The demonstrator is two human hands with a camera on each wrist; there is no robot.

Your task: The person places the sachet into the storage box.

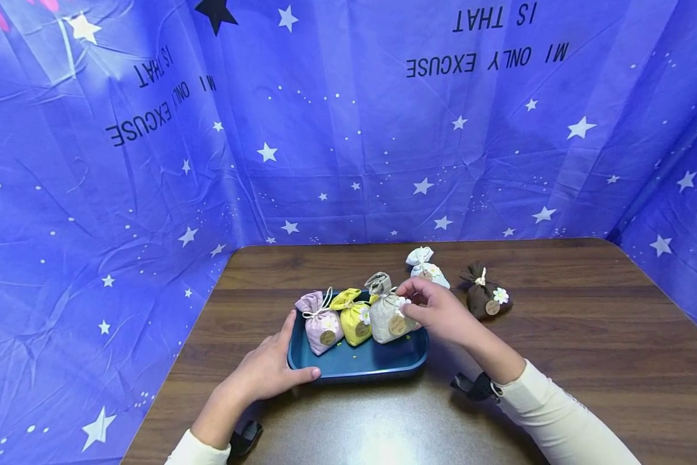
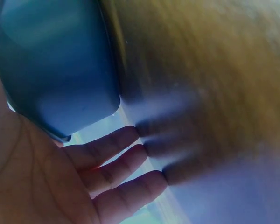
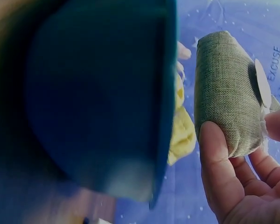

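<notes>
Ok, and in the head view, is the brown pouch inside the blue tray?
No, the brown pouch lies on the wooden table, to the right of the blue tray and apart from it.

Is walled at left, far and right by a creased blue-violet fabric backdrop [image 1: 360, 116], scattered with white stars [image 1: 423, 186] and upside-down black lettering [image 1: 441, 64]. Is furnished with a brown wood-grain table [image 1: 610, 342], rounded at the far corners, catching whitish glare [image 1: 385, 445] on the near side.
</notes>
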